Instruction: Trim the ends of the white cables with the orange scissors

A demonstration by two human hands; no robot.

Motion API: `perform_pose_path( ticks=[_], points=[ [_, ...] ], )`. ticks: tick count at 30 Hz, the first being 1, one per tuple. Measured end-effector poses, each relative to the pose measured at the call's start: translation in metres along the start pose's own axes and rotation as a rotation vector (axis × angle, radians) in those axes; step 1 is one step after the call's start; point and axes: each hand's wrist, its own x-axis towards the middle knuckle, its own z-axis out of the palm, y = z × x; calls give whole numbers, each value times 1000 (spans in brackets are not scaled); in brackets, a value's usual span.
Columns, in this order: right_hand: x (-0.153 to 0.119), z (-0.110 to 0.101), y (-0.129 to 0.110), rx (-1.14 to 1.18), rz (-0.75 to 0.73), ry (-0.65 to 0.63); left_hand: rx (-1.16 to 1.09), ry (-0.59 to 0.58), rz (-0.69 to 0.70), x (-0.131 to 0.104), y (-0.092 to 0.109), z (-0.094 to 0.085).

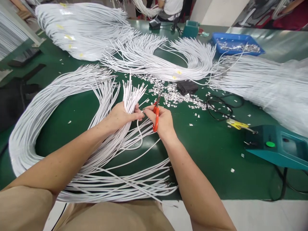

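My left hand (124, 115) is wrapped round a bundle of white cables (132, 96), whose ends stand up above the thumb. Just right of it, my right hand (161, 119) holds orange-handled scissors (156, 118), with the blades pointing away from me. The right thumb and forefinger pinch at the end of a single white cable (140, 131), close against the left fingertips. More loose cables run beneath both hands and curve round to the left in a large loop (29, 122). Small silvery pieces (168, 93) lie scattered beyond the hands.
On the green table (197, 147) stands a teal device (276, 144) at right, near yellow-handled pliers (237, 124) and a black cord. Large cable bundles (81, 32) lie at the back and right. A blue tray (237, 43) and a black box (187, 86) are farther off. People sit beyond.
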Motion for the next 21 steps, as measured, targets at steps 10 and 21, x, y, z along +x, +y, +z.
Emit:
perform_pose_path(
  ticks=[10,21],
  points=[
    [5,-15,7,-251,-313,391,32,-15,-64,1,-2,-11],
    [-4,-7,-5,-153,-246,164,58,-44,-5,-1,1,-7]
  ],
)
